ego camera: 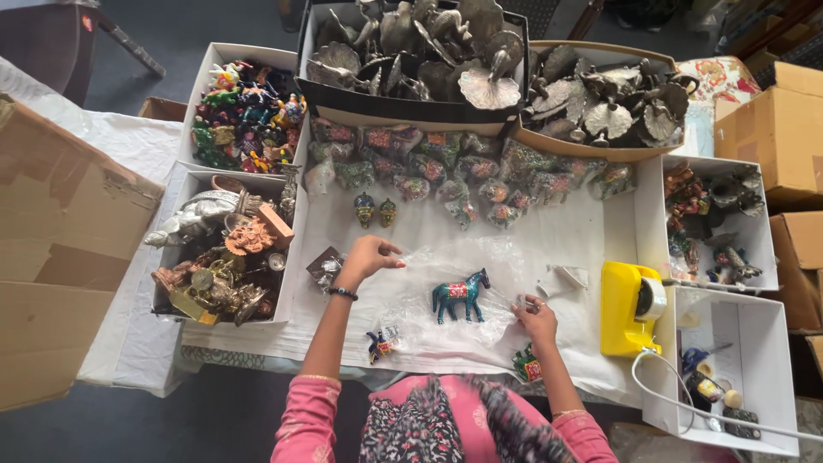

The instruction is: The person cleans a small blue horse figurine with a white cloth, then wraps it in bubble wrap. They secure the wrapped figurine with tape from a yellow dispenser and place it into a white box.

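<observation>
Near the front edge of the counter (591,231), at its middle, a small teal horse figurine (461,296) with a red saddle blanket and dark mane lay on a sheet of clear plastic wrap (446,274). One such horse was on the sheet. The left hand (369,257) pinched the far left edge of the wrap, fingers closed on the film; the right hand (537,315) pinched its near right edge in the same way. Neither hand touched the horse, which lay between them.

Two smaller painted figurines (383,343) (527,367) lay at the front edge, one beside each forearm. Two oval painted ornaments (375,210) stood side by side behind the wrap. A row of wrapped figurines (463,171) ran across the back of the counter; their number could not be counted.

Containers: two dark trays of grey metal mushroom-shaped pieces (429,51) (600,94) at the back edge; one white box of brightly coloured figurines (247,107) at the back left corner; one white box of brass and silver items (223,257) at the left edge; one white box of mixed figures (716,219) at the right edge; one white box of small tools (720,377) at the front right corner. One yellow tape dispenser (630,309) stood beside it.
</observation>
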